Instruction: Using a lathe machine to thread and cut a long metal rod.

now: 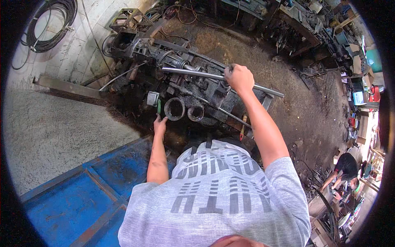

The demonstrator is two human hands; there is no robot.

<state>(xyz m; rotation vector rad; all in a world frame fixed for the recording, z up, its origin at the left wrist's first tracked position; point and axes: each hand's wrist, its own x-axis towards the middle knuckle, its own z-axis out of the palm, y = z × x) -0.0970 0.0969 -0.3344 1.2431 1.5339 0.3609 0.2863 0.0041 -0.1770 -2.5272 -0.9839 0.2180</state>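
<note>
My right hand [240,78] is closed around a long, bright metal rod [189,74], which slants over a dark machine [210,88] covered with metal chips. The rod's left end lies near the machine's round chuck-like part [177,62]; its other end sticks out past my hand to the right. Lower left, the fingers of my left hand [159,124] close on the bottom end of a small green handle [159,107], beside a pale square box [153,99]. Just right of that hand stand a large metal ring [175,109] and a smaller one [196,113].
A brush [243,125] lies at the machine's near edge. Blue metal panels [74,201] with a rusty frame are at lower left. Coiled black hose [51,24] lies upper left, near a crate [129,19]. Cluttered benches [296,24] line the back; another person [347,168] bends over at right.
</note>
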